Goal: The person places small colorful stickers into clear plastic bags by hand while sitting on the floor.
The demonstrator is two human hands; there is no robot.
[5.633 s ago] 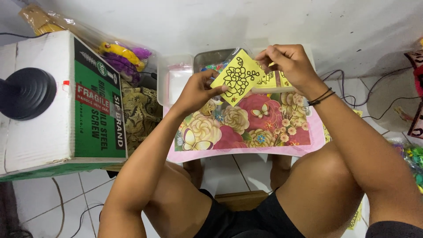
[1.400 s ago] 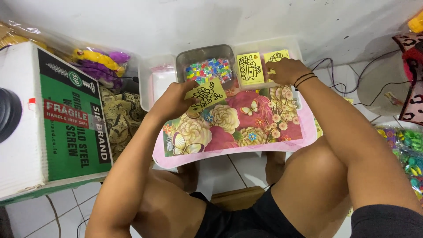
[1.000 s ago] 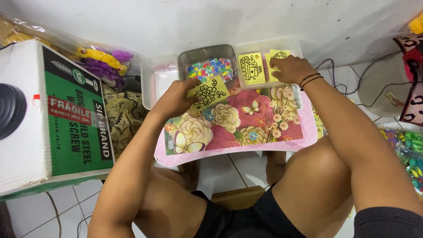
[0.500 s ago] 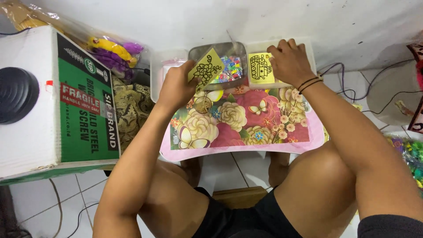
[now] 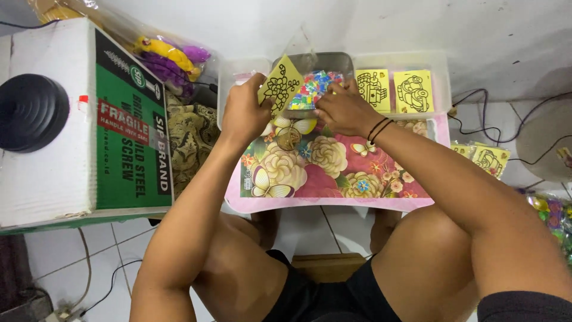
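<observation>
My left hand (image 5: pixel 243 111) holds up a yellow card with a black line drawing (image 5: pixel 280 85), tilted over the near left corner of a grey metal tray (image 5: pixel 341 59). The tray is full of small coloured bits (image 5: pixel 314 88). My right hand (image 5: pixel 344 110) reaches into the tray's near edge, its fingers down among the coloured bits; I cannot tell whether it grips any. Both hands work above a small table covered with a floral pink cloth (image 5: pixel 333 173). Two more yellow line-drawing cards (image 5: pixel 394 90) lie side by side right of the tray.
A large white and green cardboard box (image 5: pixel 83 125) with a black round object (image 5: pixel 33 113) on top stands at the left. Clear plastic bins (image 5: pixel 441 71) sit behind the table. More yellow cards (image 5: pixel 485 158) and cables lie on the tiled floor at right. Purple and yellow bags (image 5: pixel 170 59) lie behind.
My left hand has lifted its yellow card off the cloth up to the tray's left corner. My right hand has moved left from the cards in the bin into the tray.
</observation>
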